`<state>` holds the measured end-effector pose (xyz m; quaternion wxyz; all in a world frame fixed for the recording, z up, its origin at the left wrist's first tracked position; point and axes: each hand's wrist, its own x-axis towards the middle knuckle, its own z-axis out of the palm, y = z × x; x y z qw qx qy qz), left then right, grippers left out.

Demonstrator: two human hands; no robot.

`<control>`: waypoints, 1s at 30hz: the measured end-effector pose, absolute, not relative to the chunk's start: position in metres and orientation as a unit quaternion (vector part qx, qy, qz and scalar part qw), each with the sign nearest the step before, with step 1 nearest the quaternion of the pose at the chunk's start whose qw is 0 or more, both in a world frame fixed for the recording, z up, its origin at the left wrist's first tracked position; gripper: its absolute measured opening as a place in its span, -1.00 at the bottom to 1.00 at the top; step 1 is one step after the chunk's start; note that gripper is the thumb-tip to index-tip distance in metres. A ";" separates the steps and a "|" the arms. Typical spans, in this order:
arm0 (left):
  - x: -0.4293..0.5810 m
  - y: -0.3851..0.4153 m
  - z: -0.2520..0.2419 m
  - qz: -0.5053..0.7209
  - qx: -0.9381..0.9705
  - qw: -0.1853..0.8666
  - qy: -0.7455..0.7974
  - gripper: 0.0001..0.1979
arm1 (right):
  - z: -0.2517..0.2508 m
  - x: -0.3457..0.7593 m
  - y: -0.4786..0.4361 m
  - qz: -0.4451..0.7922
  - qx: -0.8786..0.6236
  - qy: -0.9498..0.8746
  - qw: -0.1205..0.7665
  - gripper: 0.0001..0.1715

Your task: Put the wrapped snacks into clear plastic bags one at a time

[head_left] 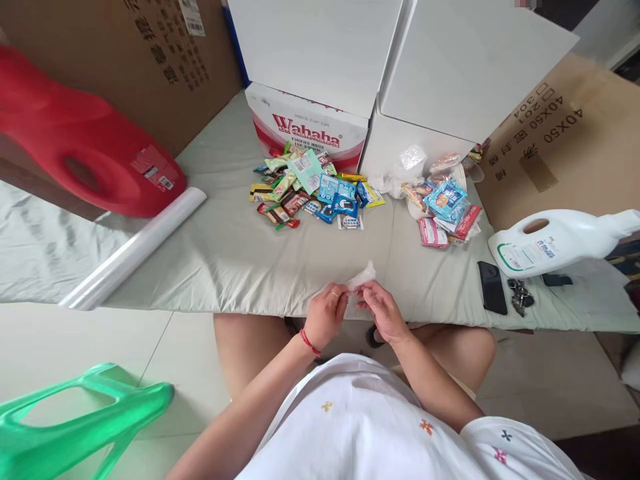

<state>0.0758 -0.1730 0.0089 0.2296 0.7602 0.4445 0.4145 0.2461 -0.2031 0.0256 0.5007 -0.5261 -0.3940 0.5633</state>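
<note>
Close to the table's front edge, a small crumpled clear plastic bag (364, 274) is pinched between my two hands. My left hand (326, 315), with a ring and a red wristband, is closed with its fingertips at the bag's near end. My right hand (384, 311) grips the same end, thumb and forefinger together. Most of the bag sticks out beyond my fingers, over the cloth. Farther back lies a pile of small snack packets (310, 187) in several colours. To its right sits a second heap of wrapped snacks (447, 207), some of them in clear plastic.
Left are a red jug (110, 153) and a clear plastic roll (140, 247). A Wahaha carton (310, 130) and white boxes (430, 67) stand behind. On the right lie a white detergent bottle (560, 240), a black phone (493, 287) and keys (521, 297). A green stool (90, 413) stands lower left.
</note>
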 end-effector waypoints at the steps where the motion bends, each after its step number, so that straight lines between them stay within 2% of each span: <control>1: 0.081 -0.178 0.011 0.410 0.778 0.220 0.421 -0.80 | 0.027 0.243 -0.205 0.565 -0.526 -0.369 0.518 -0.58; 5: 0.087 -0.191 0.016 0.421 0.796 0.231 0.369 -0.85 | 0.026 0.241 -0.203 0.561 -0.543 -0.290 0.552 -0.56; 10: 0.079 -0.194 0.022 0.458 0.708 0.302 0.446 -0.84 | 0.031 0.243 -0.204 0.567 -0.553 -0.297 0.534 -0.55; 17: 0.084 -0.194 0.016 0.435 0.557 0.529 0.471 -0.84 | 0.037 0.232 -0.213 0.596 -0.505 -0.350 0.517 -0.61; 22: 0.086 -0.191 0.016 0.462 0.396 0.648 0.459 -0.69 | 0.035 0.240 -0.214 0.573 -0.540 -0.350 0.509 -0.63; 26: 0.074 -0.184 0.021 0.471 0.271 0.719 0.432 -0.62 | 0.038 0.260 -0.215 0.627 -0.535 -0.309 0.475 -0.62; 30: 0.059 -0.178 0.021 0.470 0.191 0.767 0.392 -0.65 | 0.040 0.279 -0.217 0.653 -0.524 -0.256 0.484 -0.65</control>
